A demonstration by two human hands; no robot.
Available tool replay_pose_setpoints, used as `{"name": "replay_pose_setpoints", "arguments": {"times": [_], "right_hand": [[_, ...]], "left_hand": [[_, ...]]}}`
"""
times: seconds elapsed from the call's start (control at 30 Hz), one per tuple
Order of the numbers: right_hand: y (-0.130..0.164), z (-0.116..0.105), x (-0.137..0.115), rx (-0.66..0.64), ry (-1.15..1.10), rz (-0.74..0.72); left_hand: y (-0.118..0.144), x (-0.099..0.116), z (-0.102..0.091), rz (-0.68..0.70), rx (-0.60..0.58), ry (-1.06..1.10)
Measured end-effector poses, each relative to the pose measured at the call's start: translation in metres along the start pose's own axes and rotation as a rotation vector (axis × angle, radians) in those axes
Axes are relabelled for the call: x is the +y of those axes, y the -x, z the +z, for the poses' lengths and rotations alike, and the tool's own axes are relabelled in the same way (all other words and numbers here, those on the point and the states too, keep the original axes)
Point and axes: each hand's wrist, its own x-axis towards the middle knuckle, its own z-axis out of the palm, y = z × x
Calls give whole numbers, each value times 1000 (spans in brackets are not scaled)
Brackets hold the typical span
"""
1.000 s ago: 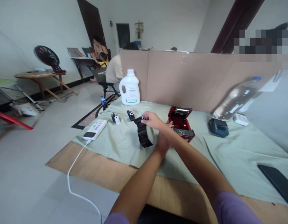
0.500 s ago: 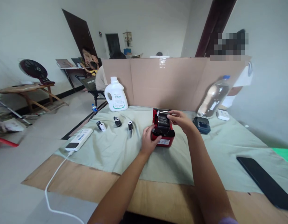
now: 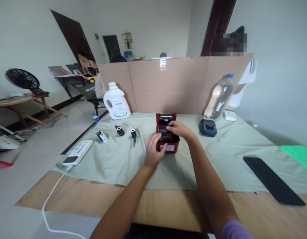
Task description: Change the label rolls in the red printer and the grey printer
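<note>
A small red and black printer (image 3: pixel 175 147) stands on the green cloth, its hinged lid (image 3: pixel 166 118) up at the back. Inside its open bay lies a black roll (image 3: pixel 164 129), partly covered by fingers. My left hand (image 3: pixel 153 151) grips the printer's left front side, with the thumb against its labelled front. From the right, my right hand (image 3: pixel 177 128) reaches over the bay, its fingertips closed on the roll's right side. Left of the printer lie several small black-and-white rolls (image 3: pixel 120 131).
A white jug (image 3: pixel 118 103) and a large clear bottle (image 3: pixel 219 98) stand before a cardboard screen (image 3: pixel 165 83). A dark device (image 3: pixel 208 128) sits to the right, a black phone (image 3: pixel 273 181) nearer me. A white power strip (image 3: pixel 79 152) lies left. People are beyond the screen.
The black roll has gone from above the printer down into its bay, along with my right hand. The raised lid now shows behind it. My view has turned slightly right.
</note>
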Motion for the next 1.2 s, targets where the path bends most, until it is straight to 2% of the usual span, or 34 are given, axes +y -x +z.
{"name": "replay_pose_setpoints", "arguments": {"times": [0.1,0.2,0.27,0.43,0.63,0.8,1.0,1.13,1.2], "right_hand": [[5,-8,-5,-29,-107,8],[4,-9,-3,16,9,29],[1,-5,2,39,127,33],[-8,11,9,72,328,54],[-3,19,1,107,411,85],[-5,22,8,140,430,35],[-13,25,24,164,282,90],[-21,17,34,290,93,150],[-25,14,37,364,-81,108]], "left_hand": [[-3,10,-2,56,43,26],[-4,24,-4,164,64,26],[-4,32,-5,186,65,41],[-2,38,-6,162,2,87],[-1,31,-5,89,-144,107],[0,27,-2,55,-152,92],[3,20,0,60,-210,64],[4,17,0,96,-240,66],[4,17,0,116,-256,61]]}}
